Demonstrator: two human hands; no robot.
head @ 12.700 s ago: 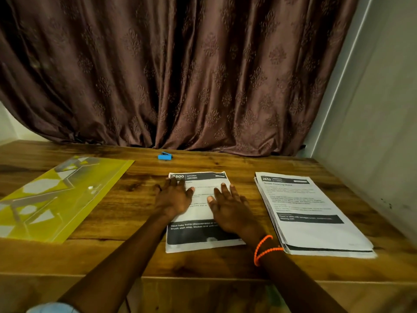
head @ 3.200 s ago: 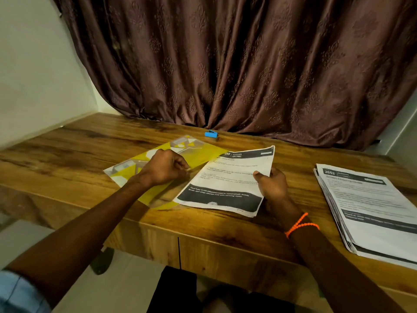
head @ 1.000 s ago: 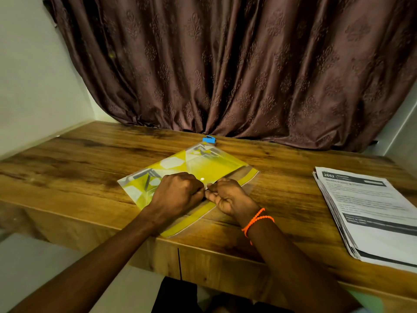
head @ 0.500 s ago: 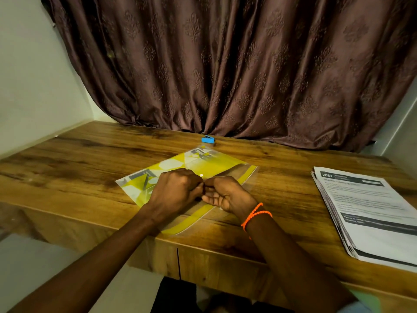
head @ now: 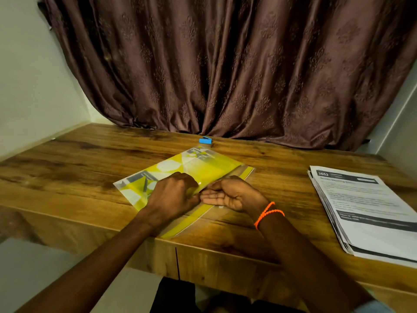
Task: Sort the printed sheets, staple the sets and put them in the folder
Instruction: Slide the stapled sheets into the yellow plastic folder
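Room: a brown patterned curtain (head: 237, 71) hangs behind my wooden surface (head: 74, 161), with pale walls on either side.
Surface: warm wood grain, its front edge running just under my forearms.
Folder: the yellow plastic folder (head: 203, 168) lies flat and turned at an angle near the middle of the surface, one corner pointing toward the curtain; a clear flap with a yellow strip runs along its near right edge.
Left hand: my left hand (head: 172, 196) rests on the near part of the folder, knuckles up and fingers curled under, pinching at the folder's edge where the two hands meet.
Right hand: my right hand (head: 232, 194) lies on its side on the clear flap, palm turned toward the left hand, fingers loosely bent, fingertips touching the left hand at the folder's edge; whether it grips the flap I cannot tell.
Bracelet: an orange beaded band (head: 267, 214) circles my right wrist.
Printed sheets: a stack of printed sheets (head: 370, 213) sits on the right side of the surface, well apart from the folder, its top page headed "2652".
Stapler: a small blue stapler (head: 205, 140) lies beyond the folder's far corner, near the foot of the curtain.
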